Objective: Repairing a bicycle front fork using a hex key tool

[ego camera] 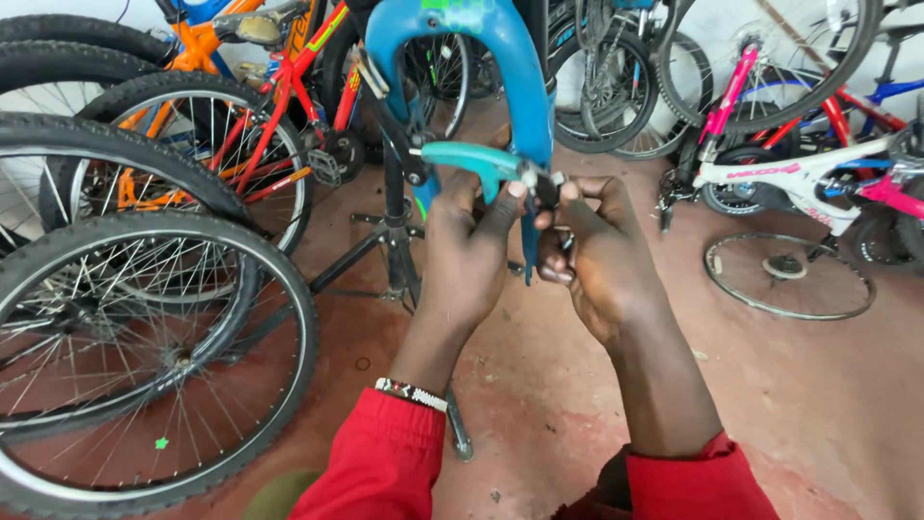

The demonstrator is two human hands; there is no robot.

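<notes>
A blue bicycle fork [500,67] hangs down in the middle of the view, clamped on a black repair stand [395,241]. My left hand [472,246] grips teal-handled pliers [472,159] whose jaws meet the lower end of the right fork leg. My right hand [592,246] is closed around the small metal part at the fork tip [541,183], its fingers pinching right beside the pliers' jaws. Both sleeves are red, and a beaded band sits on my left wrist.
Spoked wheels with tyres [144,356] crowd the left side. Red and orange bicycles [279,106] stand behind them. A white and pink bicycle [818,173] stands at the right, with a bare rim [789,274] flat on the reddish concrete floor [818,404].
</notes>
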